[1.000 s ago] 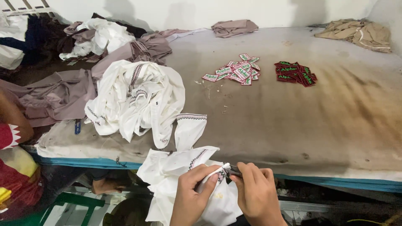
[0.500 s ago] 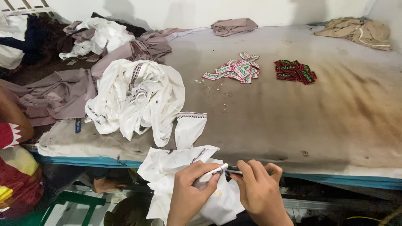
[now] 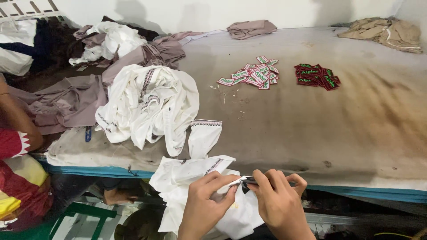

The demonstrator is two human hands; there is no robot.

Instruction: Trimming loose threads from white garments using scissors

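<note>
At the bottom centre, my left hand (image 3: 205, 205) pinches a fold of a white garment (image 3: 189, 175) with dark embroidered trim that hangs over the table's front edge. My right hand (image 3: 279, 201) is closed on a small dark tool (image 3: 249, 180), thin and metal-like, whose tip meets the pinched fabric. The two hands touch at the fingertips. One sleeve of the garment lies up on the table surface (image 3: 203, 133).
A heap of white garments (image 3: 149, 100) lies on the stained table (image 3: 338, 129), mauve garments (image 3: 66, 104) to the left. Two piles of small labels, white (image 3: 251, 75) and dark red (image 3: 316, 76), sit mid-table. Another person's arm (image 3: 15, 122) enters at left. Beige cloth (image 3: 384, 31) lies far right.
My hands have shifted slightly right and closer together on the fabric fold; the right hand's grip on the tool has tightened. The piles have not moved.
</note>
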